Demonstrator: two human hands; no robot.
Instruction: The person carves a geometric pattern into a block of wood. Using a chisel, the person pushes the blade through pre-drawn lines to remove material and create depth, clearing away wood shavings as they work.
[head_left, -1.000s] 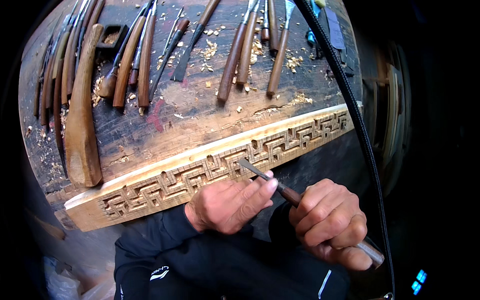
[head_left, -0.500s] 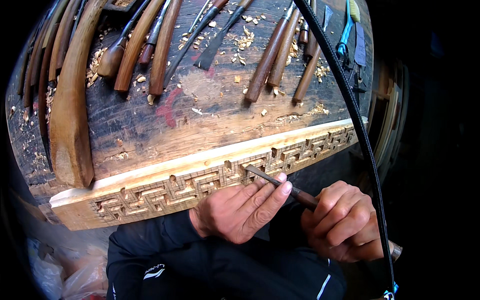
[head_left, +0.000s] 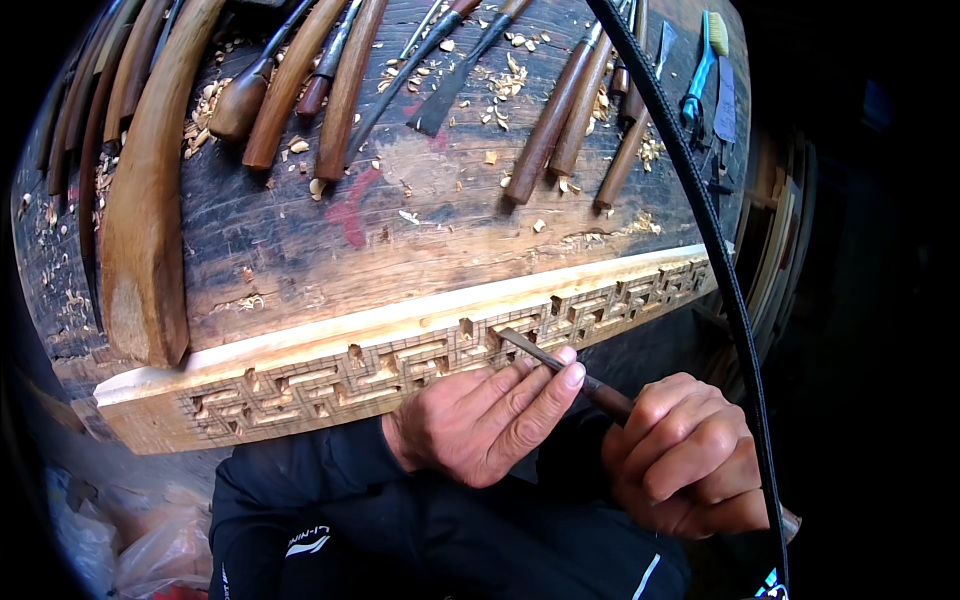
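A long pale wooden board (head_left: 150, 428) lies along the near edge of the bench, its front face carved with a recessed geometric fretwork and marked with dark pencil lines. My right hand (head_left: 682, 455) wraps round the brown handle of a chisel (head_left: 532, 348), whose butt end shows below the fist. Lower on the same tool, the fingers of my left hand (head_left: 470, 428) press against the metal shank near the board's front face. The chisel's tip rests at a carved recess around the middle of the pattern. My left thumb is hidden.
A thick wooden mallet (head_left: 145, 250) lies at the left of the worn bench (head_left: 440, 235). Several wood-handled chisels (head_left: 548, 130) are spread along the far side among shavings. A blue brush (head_left: 700, 75) lies far right. A black braided cord (head_left: 715, 230) crosses the view; plastic bags (head_left: 160, 550) sit lower left.
The view has shifted slightly, so the bench tools appear a little farther right. My right hand and the handle's end have dropped slightly; the chisel's tip stays at about the same recess.
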